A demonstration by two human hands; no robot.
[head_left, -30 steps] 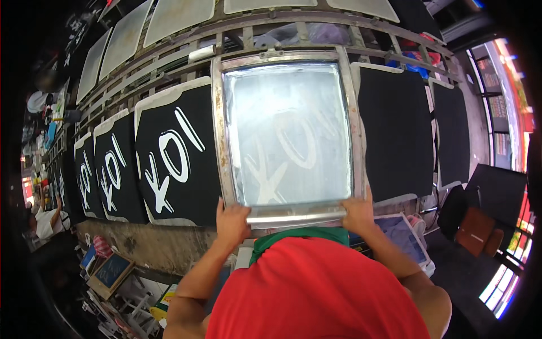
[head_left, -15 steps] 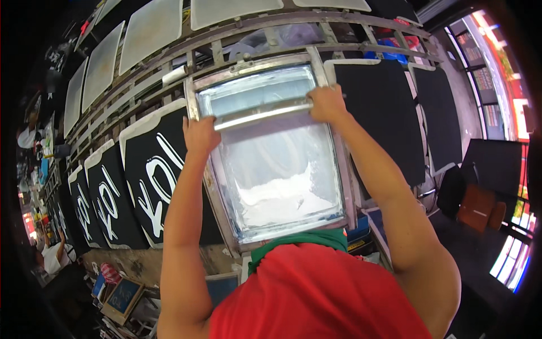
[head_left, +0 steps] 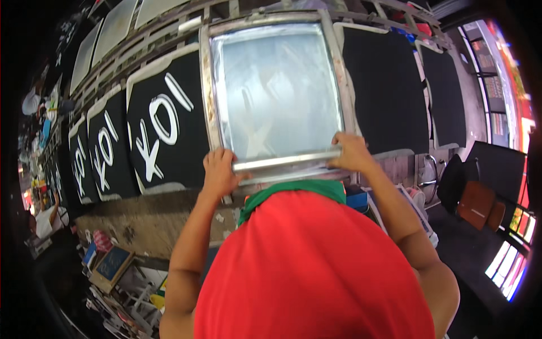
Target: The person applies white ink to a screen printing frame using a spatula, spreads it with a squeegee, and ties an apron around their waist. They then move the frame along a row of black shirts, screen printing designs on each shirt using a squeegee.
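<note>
A screen-printing frame [head_left: 206, 90] lies flat on the bench in front of me, its mesh [head_left: 282, 85] pale and translucent with faint letter shapes showing through. Across the mesh's near end runs a long squeegee [head_left: 288, 160] with a shiny metal edge. My left hand [head_left: 220, 171] is closed around its left end, close to the frame's left side. At the other end, my right hand [head_left: 354, 153] grips the squeegee with fingers over the top. The blade's lower edge and any ink in front of it are hidden from me.
Left of the frame, black fabric panels with white brush-style lettering [head_left: 165, 118] lie on boards. Plain black panels [head_left: 385, 90] are on the right. Metal rails [head_left: 226, 8] run behind. A brown chair [head_left: 479, 206] stands at the right, and another person [head_left: 48, 217] is far left.
Both hands have drawn the squeegee from the far part of the mesh to its near end. The white ink patch seen on the near mesh no longer shows there. My view has shifted too.
</note>
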